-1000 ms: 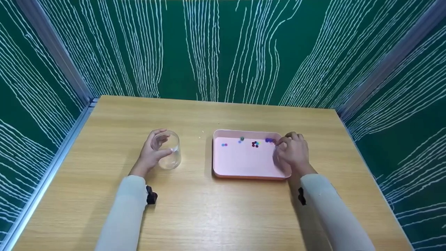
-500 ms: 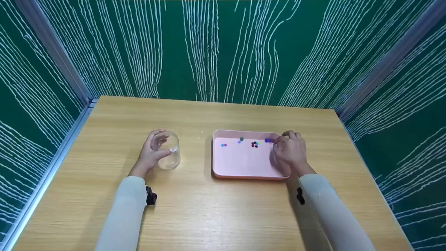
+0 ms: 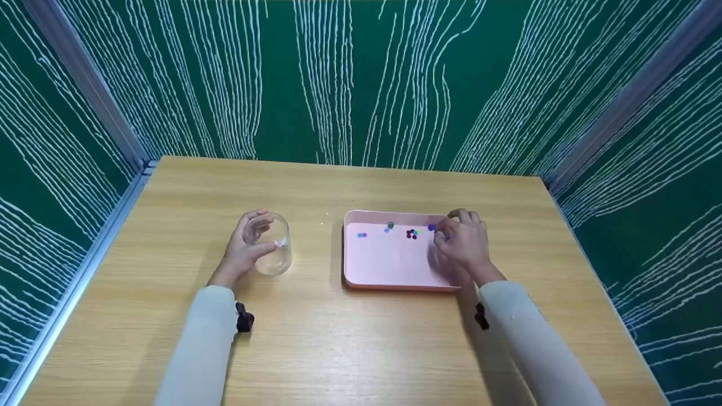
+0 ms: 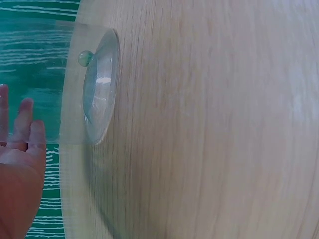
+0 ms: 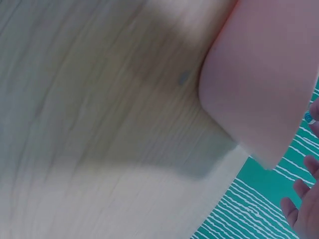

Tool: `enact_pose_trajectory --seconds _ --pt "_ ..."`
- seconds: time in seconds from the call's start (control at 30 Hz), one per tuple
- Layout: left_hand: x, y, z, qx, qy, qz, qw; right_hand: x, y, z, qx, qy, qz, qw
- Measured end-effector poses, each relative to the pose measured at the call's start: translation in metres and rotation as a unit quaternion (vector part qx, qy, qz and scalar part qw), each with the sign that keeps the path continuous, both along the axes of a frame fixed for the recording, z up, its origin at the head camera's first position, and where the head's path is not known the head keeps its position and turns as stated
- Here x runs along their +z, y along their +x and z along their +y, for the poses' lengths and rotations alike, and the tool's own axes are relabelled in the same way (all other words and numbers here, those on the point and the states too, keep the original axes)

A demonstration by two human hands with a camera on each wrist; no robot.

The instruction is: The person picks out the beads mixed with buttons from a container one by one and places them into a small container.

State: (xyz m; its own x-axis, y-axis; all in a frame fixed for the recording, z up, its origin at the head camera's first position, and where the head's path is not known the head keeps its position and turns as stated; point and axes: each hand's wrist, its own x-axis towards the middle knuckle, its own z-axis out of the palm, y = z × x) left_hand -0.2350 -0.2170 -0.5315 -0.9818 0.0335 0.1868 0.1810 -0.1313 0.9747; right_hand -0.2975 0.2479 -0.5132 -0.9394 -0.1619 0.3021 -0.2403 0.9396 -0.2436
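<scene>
My left hand [image 3: 243,248] curls round a clear cylindrical cup [image 3: 277,262], which stands upright on the table at the left. A small clear green ball [image 4: 85,58] lies inside near the cup's bottom, as the left wrist view shows. My right hand [image 3: 467,242] is over the right end of a shallow pink tray [image 3: 389,265]. Between its thumb and finger is a small teal bead [image 5: 308,118], partly hidden by the fingertips. Along the tray's far side lie dark red beads [image 3: 412,234], purple beads [image 3: 431,227], a green bead [image 3: 390,225] and blue and pink beads [image 3: 361,235].
The wooden table [image 3: 338,344] bears both cup and tray. Tiny pale specks [image 3: 326,214] lie between them. A green wall [image 3: 282,84] with white wavy lines rises behind the far edge, with metal posts [image 3: 626,96] at the corners.
My right hand has shifted left, further over the tray, and now covers some of the purple beads. The left hand and the cup have stayed in place.
</scene>
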Motion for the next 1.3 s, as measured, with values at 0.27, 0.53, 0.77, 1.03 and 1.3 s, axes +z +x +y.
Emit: enact_pose_trajectory --seconds 0.27,0.53,0.77,1.03,1.3 --pt "0.001 0.001 -0.001 -0.006 -0.006 -0.012 0.9999 0.003 0.001 -0.007 0.008 -0.008 0.0 1.0" --pt "0.001 0.002 -0.001 -0.011 0.002 -0.016 0.9998 0.006 0.001 -0.017 0.01 -0.016 -0.017 1.0" --pt "0.0 0.001 0.0 0.0 0.008 -0.002 1.0 0.009 0.003 -0.027 0.022 -0.021 -0.006 1.0" --pt "0.0 0.0 -0.001 -0.004 0.008 -0.001 1.0 0.012 0.003 -0.038 0.038 -0.031 0.015 0.999" --pt "-0.001 0.0 -0.002 -0.006 0.01 -0.005 0.9999 0.012 0.003 -0.047 0.051 -0.035 0.031 0.998"
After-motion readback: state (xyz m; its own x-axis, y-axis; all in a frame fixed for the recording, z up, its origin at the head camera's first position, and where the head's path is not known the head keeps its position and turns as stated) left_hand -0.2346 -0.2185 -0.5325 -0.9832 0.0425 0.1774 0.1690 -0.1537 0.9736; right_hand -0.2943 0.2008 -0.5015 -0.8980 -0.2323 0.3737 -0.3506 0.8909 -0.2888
